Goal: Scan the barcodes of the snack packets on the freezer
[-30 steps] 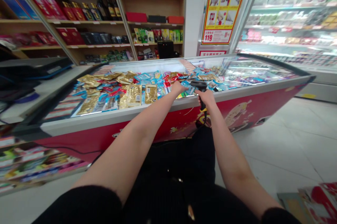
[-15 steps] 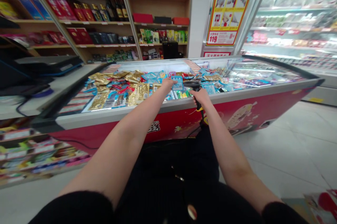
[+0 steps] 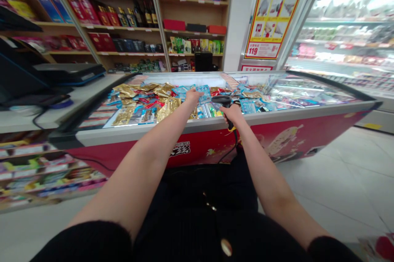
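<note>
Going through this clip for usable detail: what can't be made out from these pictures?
All from the head view:
The barcode scanner: its handle is mostly hidden by the right hand.
The blue packet: the left hand covers its edge, so a grip cannot be confirmed.
The gold packets in the freezer chest: print too small to read.
The red-printed item: cut off by the lower right edge.
</note>
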Tool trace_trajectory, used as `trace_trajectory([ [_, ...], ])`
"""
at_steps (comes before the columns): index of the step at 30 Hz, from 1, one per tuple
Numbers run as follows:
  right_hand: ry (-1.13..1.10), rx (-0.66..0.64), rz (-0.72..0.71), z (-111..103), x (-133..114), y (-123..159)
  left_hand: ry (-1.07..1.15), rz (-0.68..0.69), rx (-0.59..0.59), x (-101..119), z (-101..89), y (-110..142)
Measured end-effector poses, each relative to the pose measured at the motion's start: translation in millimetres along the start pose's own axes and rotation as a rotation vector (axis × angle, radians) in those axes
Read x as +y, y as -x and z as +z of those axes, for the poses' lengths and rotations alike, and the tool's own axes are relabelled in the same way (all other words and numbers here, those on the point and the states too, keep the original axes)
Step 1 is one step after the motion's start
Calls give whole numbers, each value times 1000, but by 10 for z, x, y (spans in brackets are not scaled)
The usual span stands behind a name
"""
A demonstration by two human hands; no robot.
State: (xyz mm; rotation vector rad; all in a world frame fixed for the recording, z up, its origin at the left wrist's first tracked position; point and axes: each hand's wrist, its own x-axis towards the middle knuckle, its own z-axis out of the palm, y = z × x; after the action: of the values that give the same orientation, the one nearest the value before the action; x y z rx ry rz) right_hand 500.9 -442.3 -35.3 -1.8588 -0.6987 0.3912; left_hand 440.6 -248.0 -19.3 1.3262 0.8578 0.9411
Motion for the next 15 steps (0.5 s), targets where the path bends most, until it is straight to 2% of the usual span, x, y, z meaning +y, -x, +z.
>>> trace_trajectory([
  [6,9,-11,-6,27,-26,12,10,-25,-4,50,-26,83],
  [15,17,-27,-21,42,-15,-2,-18,3,-11,27,-57,73],
])
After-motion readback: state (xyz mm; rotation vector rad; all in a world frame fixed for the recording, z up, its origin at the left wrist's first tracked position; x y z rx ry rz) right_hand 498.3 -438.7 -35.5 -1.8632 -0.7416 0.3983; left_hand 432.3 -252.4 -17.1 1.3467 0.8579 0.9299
